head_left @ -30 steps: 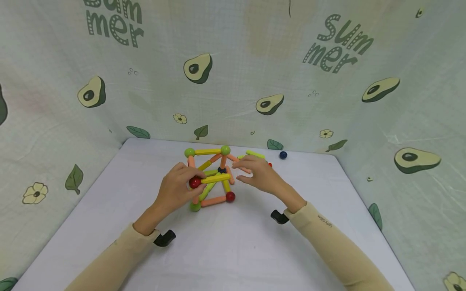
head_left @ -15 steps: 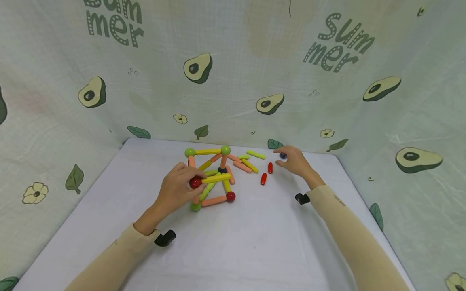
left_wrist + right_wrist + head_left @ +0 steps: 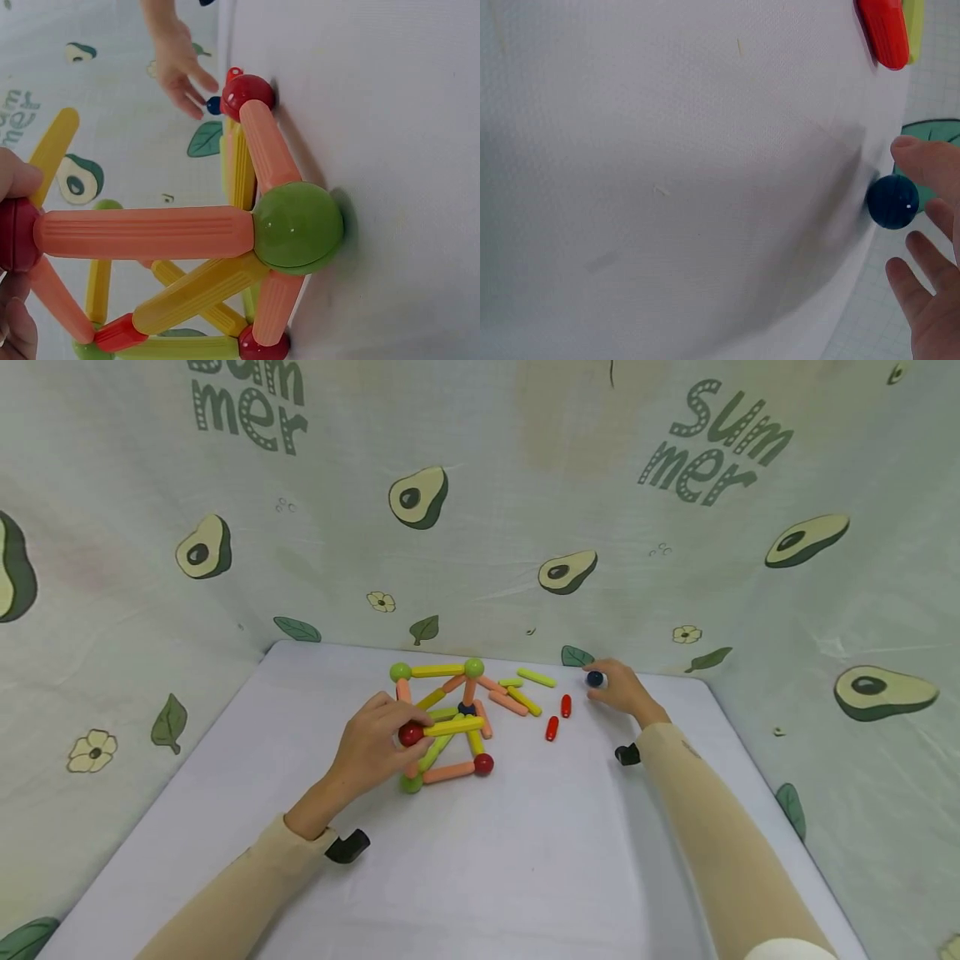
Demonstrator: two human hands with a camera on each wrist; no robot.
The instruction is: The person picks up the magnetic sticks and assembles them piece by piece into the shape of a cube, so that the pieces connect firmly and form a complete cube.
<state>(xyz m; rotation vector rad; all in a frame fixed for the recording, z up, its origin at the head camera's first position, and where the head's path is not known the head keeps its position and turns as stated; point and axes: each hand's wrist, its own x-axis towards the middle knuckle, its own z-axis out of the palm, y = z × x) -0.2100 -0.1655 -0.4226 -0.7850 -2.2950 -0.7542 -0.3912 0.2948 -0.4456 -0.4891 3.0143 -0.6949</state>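
Note:
My left hand [image 3: 375, 735] pinches a red ball [image 3: 410, 733] at an upper corner of a frame built from balls and sticks. A yellow stick [image 3: 454, 727] juts rightward from that ball. Salmon sticks [image 3: 150, 234] run from the held corner to a green ball [image 3: 298, 227] at the base and to another green ball. Another red ball [image 3: 483, 764] forms the frame's lower right corner. At the table's back, my right hand [image 3: 622, 688] reaches around a dark blue ball [image 3: 892, 202], thumb and fingers spread to either side while the ball sits on the cloth.
Between the frame and my right hand lie two short red sticks [image 3: 552, 728], a loose yellow stick [image 3: 524, 701], a salmon stick [image 3: 508, 703] and a lime stick [image 3: 536, 677]. A patterned curtain [image 3: 480, 527] rises right behind the white tabletop [image 3: 525, 877].
My right hand has moved from beside the frame, rightward and back, to the dark blue ball. My left hand keeps its pinch on the red ball. The head view has shifted slightly.

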